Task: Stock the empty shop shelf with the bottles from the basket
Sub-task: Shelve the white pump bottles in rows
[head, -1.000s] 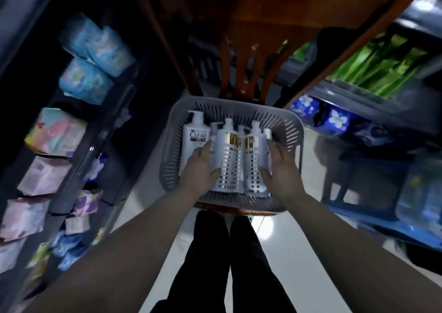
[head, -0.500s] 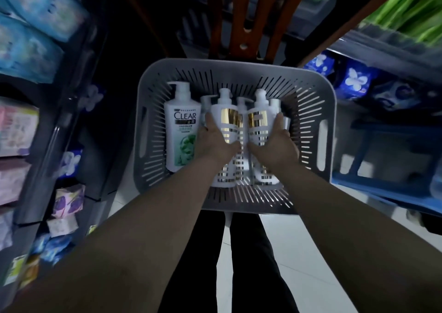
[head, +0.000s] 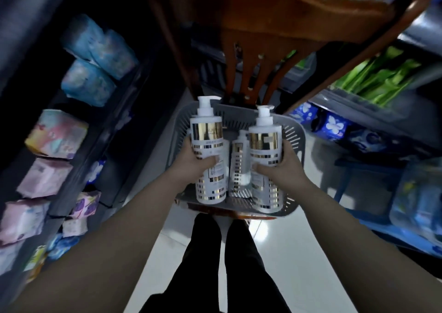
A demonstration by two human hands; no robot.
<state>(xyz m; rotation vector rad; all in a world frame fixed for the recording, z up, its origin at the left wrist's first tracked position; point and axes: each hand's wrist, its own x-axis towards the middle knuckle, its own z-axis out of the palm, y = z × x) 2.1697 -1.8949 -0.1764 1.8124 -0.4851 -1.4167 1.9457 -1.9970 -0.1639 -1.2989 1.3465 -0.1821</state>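
the left bottle and the right bottle, white pump bottles with gold bands, now stand upright above the basket, pumps uppermost. half a second ago they lay flat inside it. the left hand is wrapped round the middle of the left bottle and the right hand round the right bottle. earlier both hands were low in the basket, closing on them. a third bottle lies in the basket between the two raised ones. the basket rests on a wooden chair, whose back rises beyond it. left of the basket, shelves hold pastel packs. to its right are green packs. below it is pale floor.
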